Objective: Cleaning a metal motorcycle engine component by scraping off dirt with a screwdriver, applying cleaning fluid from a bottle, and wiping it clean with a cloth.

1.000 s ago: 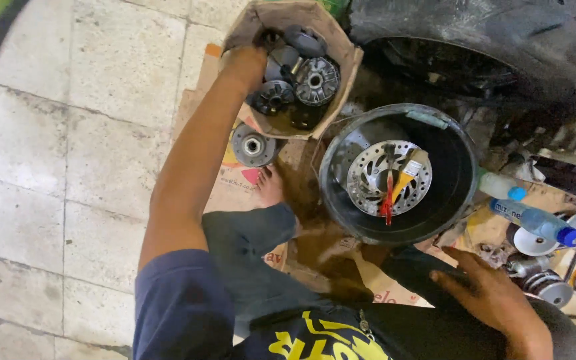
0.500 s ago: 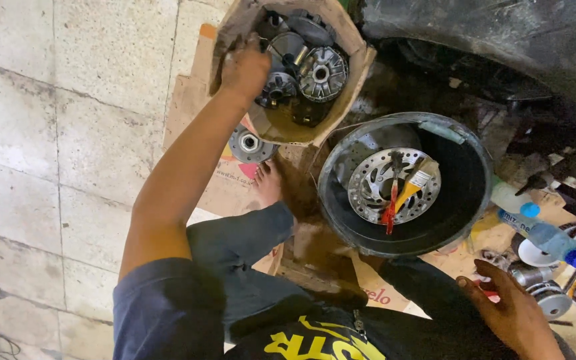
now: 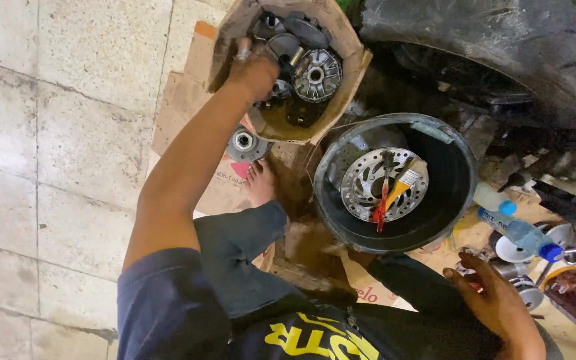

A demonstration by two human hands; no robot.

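My left hand reaches into a torn cardboard box that holds several grey metal drive parts, among them a finned round pulley. The fingers curl down among the parts, and their grip is hidden. My right hand hovers low at the right with fingers spread and empty, just above small round metal parts on the floor. Between the hands stands a black bucket containing a brake disc, a red-handled tool and a yellow-handled brush.
A round metal hub lies on flattened cardboard next to my bare foot. A plastic bottle with a blue cap lies right of the bucket. A dark tyre fills the top right. Pale floor tiles stretch to the left.
My left hand has stayed in the box, shifting slightly among the parts. My right hand has lifted a little with its fingers spread. The view has drifted.
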